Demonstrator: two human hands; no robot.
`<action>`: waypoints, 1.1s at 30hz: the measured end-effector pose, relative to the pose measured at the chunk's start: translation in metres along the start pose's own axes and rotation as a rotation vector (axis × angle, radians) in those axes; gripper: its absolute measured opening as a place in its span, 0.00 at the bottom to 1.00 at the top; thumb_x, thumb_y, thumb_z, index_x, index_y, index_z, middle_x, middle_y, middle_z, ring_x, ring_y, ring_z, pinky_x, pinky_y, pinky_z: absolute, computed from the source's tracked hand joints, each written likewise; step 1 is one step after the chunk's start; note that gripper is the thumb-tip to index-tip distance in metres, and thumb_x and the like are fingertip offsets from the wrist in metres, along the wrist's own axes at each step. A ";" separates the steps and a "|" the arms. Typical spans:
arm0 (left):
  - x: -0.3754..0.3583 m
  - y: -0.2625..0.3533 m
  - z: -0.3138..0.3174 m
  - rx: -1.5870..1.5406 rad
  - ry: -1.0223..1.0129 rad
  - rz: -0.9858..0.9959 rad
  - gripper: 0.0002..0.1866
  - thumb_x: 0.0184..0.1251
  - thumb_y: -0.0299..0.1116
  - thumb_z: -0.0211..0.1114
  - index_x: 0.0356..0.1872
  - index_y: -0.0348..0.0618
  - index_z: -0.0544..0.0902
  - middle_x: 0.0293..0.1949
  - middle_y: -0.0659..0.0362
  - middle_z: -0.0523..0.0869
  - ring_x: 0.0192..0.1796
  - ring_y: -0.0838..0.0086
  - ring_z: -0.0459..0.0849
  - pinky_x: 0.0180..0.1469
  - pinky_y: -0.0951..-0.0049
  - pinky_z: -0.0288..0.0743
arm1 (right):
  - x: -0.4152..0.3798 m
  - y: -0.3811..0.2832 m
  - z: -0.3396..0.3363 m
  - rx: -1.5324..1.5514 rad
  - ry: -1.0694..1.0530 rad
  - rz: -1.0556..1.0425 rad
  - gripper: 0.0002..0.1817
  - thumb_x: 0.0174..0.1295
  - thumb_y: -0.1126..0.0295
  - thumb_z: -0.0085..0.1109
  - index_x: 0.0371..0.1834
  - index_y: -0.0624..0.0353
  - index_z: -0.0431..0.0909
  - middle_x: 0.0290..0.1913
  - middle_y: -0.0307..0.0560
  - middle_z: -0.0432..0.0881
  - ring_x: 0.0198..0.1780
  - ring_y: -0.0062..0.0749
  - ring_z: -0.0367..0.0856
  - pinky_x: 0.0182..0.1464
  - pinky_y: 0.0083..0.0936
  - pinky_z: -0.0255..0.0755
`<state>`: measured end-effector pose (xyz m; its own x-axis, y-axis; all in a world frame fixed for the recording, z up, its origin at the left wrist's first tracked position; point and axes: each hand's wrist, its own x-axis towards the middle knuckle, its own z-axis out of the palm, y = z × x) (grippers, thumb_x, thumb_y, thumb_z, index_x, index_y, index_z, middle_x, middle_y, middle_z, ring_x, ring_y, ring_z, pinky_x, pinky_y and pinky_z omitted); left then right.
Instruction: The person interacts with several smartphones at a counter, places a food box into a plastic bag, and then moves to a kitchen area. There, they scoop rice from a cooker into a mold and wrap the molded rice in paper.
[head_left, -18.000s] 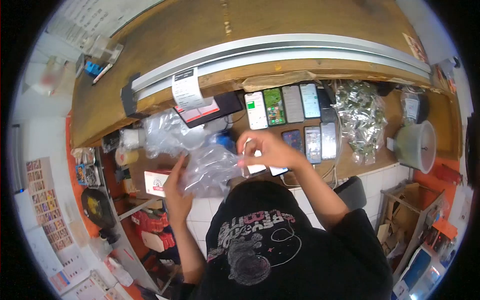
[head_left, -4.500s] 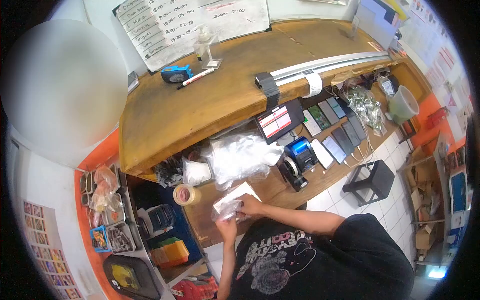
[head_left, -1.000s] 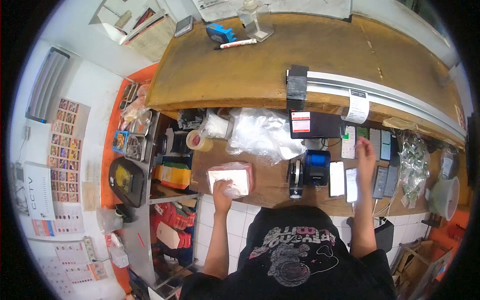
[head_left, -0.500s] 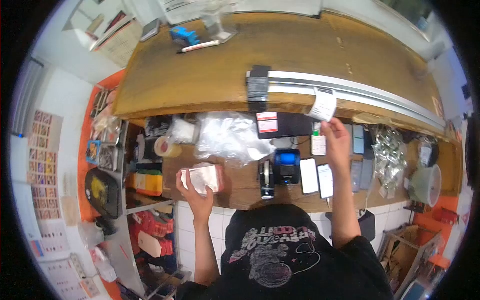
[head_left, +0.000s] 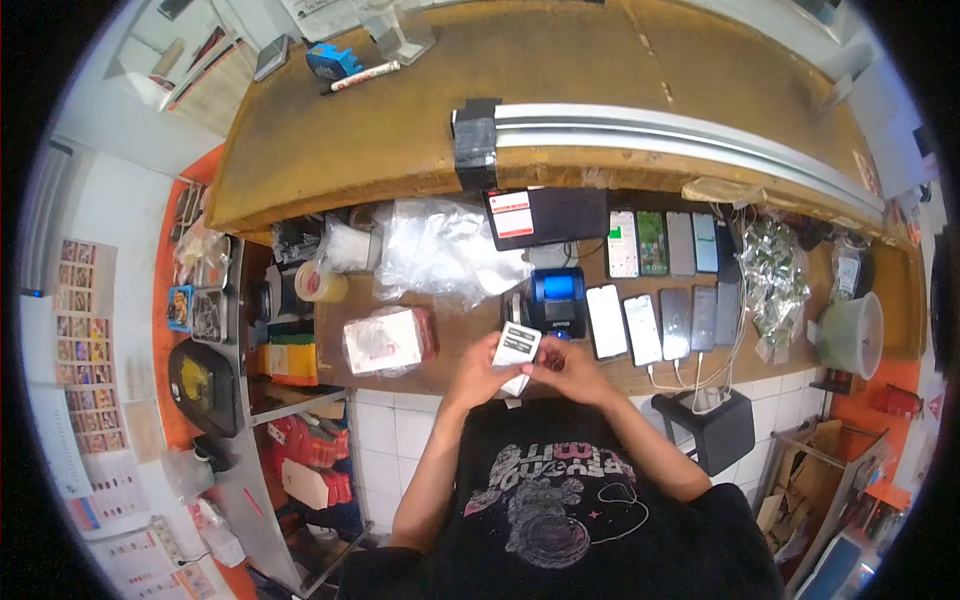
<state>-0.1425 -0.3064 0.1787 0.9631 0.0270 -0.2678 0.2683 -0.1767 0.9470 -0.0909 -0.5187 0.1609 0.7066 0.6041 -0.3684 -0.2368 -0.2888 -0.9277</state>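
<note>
Close to my chest, at the front edge of the lower shelf, both hands hold a white printed paper slip (head_left: 517, 343). My left hand (head_left: 477, 373) grips its left side, fingers closed. At the slip's right edge my right hand (head_left: 573, 370) pinches with its fingertips; the lower end hangs below the fingers. To the left lies a white and pink box (head_left: 385, 340) in clear plastic, apart from both hands. Just behind the hands stands a small black printer (head_left: 558, 300) with a blue roll in it. A dark tape dispenser beside it is partly covered by the slip.
Several phones (head_left: 643, 328) lie on the right, some with white cables. Clear plastic bags (head_left: 445, 250) and a tape roll (head_left: 322, 283) lie behind the box. A wooden upper shelf (head_left: 350, 130) with a metal rail (head_left: 680, 150) overhangs the back. A black stool (head_left: 712, 430) stands below.
My left hand has let go of the box and moved right to the slip. My right hand has brought the slip down from the rail towards my chest. The view has shifted slightly.
</note>
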 end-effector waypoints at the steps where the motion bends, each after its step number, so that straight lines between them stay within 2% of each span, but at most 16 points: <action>1: -0.007 -0.010 -0.001 0.016 -0.140 -0.092 0.17 0.66 0.28 0.76 0.53 0.36 0.85 0.45 0.59 0.91 0.46 0.77 0.88 0.49 0.73 0.82 | 0.002 0.008 0.000 0.176 0.003 -0.090 0.18 0.68 0.61 0.71 0.52 0.63 0.83 0.40 0.43 0.88 0.45 0.23 0.85 0.46 0.26 0.79; 2: -0.011 -0.021 -0.001 0.031 -0.280 -0.178 0.19 0.66 0.27 0.76 0.56 0.36 0.83 0.47 0.60 0.92 0.48 0.79 0.88 0.50 0.73 0.82 | 0.005 0.018 -0.002 0.181 0.004 -0.086 0.18 0.68 0.61 0.71 0.52 0.63 0.83 0.40 0.43 0.88 0.45 0.23 0.85 0.46 0.26 0.79; 3: -0.015 -0.048 0.001 0.009 -0.370 -0.132 0.20 0.70 0.29 0.74 0.59 0.37 0.81 0.48 0.61 0.90 0.48 0.79 0.86 0.51 0.73 0.81 | 0.007 0.029 -0.006 0.139 -0.052 -0.048 0.17 0.67 0.62 0.72 0.51 0.63 0.82 0.40 0.42 0.88 0.43 0.23 0.85 0.45 0.27 0.80; 6: -0.016 -0.096 0.002 0.006 -0.339 -0.073 0.16 0.75 0.33 0.70 0.57 0.36 0.82 0.45 0.60 0.90 0.46 0.79 0.84 0.51 0.73 0.80 | 0.014 0.068 -0.002 0.052 -0.080 0.013 0.16 0.65 0.65 0.73 0.47 0.63 0.80 0.38 0.43 0.88 0.39 0.26 0.86 0.44 0.30 0.81; 9: -0.019 -0.124 0.003 0.100 -0.336 -0.147 0.14 0.78 0.37 0.66 0.52 0.35 0.85 0.42 0.59 0.89 0.45 0.77 0.83 0.51 0.70 0.79 | 0.023 0.101 0.005 -0.089 -0.166 0.090 0.17 0.65 0.62 0.73 0.47 0.63 0.80 0.40 0.48 0.89 0.39 0.32 0.88 0.44 0.33 0.81; 11: -0.019 -0.140 0.008 0.181 -0.374 -0.127 0.14 0.76 0.37 0.68 0.49 0.35 0.87 0.39 0.55 0.90 0.44 0.74 0.84 0.51 0.67 0.79 | 0.033 0.112 0.015 -0.409 0.137 -0.020 0.19 0.66 0.59 0.72 0.49 0.64 0.82 0.34 0.46 0.85 0.32 0.26 0.83 0.35 0.27 0.76; 12: -0.016 -0.149 0.012 0.178 -0.373 -0.128 0.14 0.76 0.37 0.68 0.49 0.35 0.87 0.39 0.55 0.90 0.44 0.74 0.84 0.51 0.67 0.79 | 0.039 0.116 0.019 -0.410 0.136 -0.018 0.19 0.66 0.59 0.72 0.49 0.64 0.82 0.34 0.46 0.85 0.32 0.26 0.83 0.35 0.27 0.76; 14: -0.010 -0.165 0.020 0.223 -0.441 -0.107 0.13 0.74 0.36 0.70 0.49 0.37 0.88 0.41 0.53 0.92 0.45 0.73 0.86 0.52 0.67 0.79 | 0.052 0.115 0.027 -0.094 -0.007 0.253 0.24 0.66 0.52 0.71 0.53 0.62 0.84 0.33 0.45 0.86 0.30 0.29 0.82 0.33 0.30 0.75; 16: -0.008 -0.164 0.024 0.187 -0.403 -0.083 0.14 0.72 0.34 0.71 0.52 0.38 0.89 0.44 0.51 0.93 0.47 0.72 0.88 0.54 0.67 0.80 | 0.052 0.113 0.034 -0.106 0.013 0.274 0.22 0.67 0.53 0.71 0.52 0.61 0.86 0.32 0.41 0.85 0.28 0.26 0.79 0.31 0.28 0.73; 18: -0.005 -0.162 0.025 0.225 -0.394 -0.085 0.16 0.71 0.34 0.71 0.55 0.40 0.89 0.46 0.50 0.93 0.48 0.72 0.88 0.55 0.66 0.80 | 0.047 0.112 0.038 0.269 0.017 0.429 0.19 0.68 0.55 0.71 0.50 0.58 0.88 0.31 0.38 0.84 0.26 0.22 0.75 0.29 0.26 0.70; 19: -0.004 -0.159 0.024 0.250 -0.430 -0.198 0.19 0.71 0.34 0.71 0.60 0.38 0.87 0.48 0.51 0.93 0.49 0.71 0.88 0.56 0.67 0.80 | 0.041 0.112 0.038 0.296 0.031 0.383 0.15 0.67 0.57 0.72 0.46 0.56 0.89 0.30 0.36 0.83 0.26 0.20 0.73 0.28 0.24 0.67; 24: -0.017 -0.197 0.024 0.016 -0.368 -0.111 0.22 0.72 0.30 0.67 0.66 0.36 0.82 0.53 0.57 0.92 0.48 0.72 0.89 0.55 0.71 0.81 | -0.023 0.135 0.051 -0.121 -0.224 0.359 0.11 0.63 0.61 0.72 0.41 0.57 0.92 0.30 0.39 0.86 0.29 0.23 0.77 0.32 0.26 0.71; 26: -0.019 -0.161 0.018 -0.462 -0.497 -0.423 0.21 0.73 0.29 0.64 0.66 0.39 0.83 0.52 0.58 0.92 0.50 0.77 0.88 0.55 0.74 0.80 | -0.036 0.166 0.059 -0.139 -0.326 0.167 0.13 0.62 0.61 0.72 0.41 0.59 0.92 0.30 0.42 0.86 0.29 0.23 0.79 0.32 0.26 0.72; 30: -0.026 -0.160 0.040 -0.306 -0.419 -0.400 0.21 0.76 0.34 0.65 0.67 0.44 0.83 0.51 0.58 0.92 0.47 0.77 0.89 0.52 0.76 0.82 | -0.035 0.187 0.063 -0.137 -0.358 0.202 0.14 0.62 0.61 0.72 0.42 0.60 0.92 0.30 0.45 0.88 0.31 0.25 0.82 0.35 0.28 0.75; 32: -0.026 -0.167 0.055 -0.304 -0.321 -0.384 0.18 0.77 0.38 0.66 0.61 0.43 0.87 0.49 0.57 0.93 0.46 0.75 0.90 0.51 0.73 0.82 | -0.034 0.182 0.062 -0.131 -0.318 0.296 0.13 0.61 0.62 0.72 0.41 0.59 0.92 0.31 0.47 0.90 0.33 0.30 0.85 0.38 0.31 0.77; 33: -0.025 -0.189 0.060 -0.068 -0.193 -0.282 0.14 0.76 0.35 0.66 0.55 0.41 0.89 0.44 0.55 0.93 0.44 0.74 0.90 0.48 0.72 0.82 | -0.033 0.182 0.061 -0.097 -0.298 0.427 0.14 0.60 0.61 0.72 0.39 0.61 0.91 0.30 0.47 0.89 0.32 0.32 0.85 0.40 0.33 0.78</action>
<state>-0.2189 -0.3328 -0.0038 0.8309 -0.1223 -0.5429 0.5301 -0.1229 0.8390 -0.1978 -0.5456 0.0005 0.3371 0.5982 -0.7270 -0.3896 -0.6143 -0.6862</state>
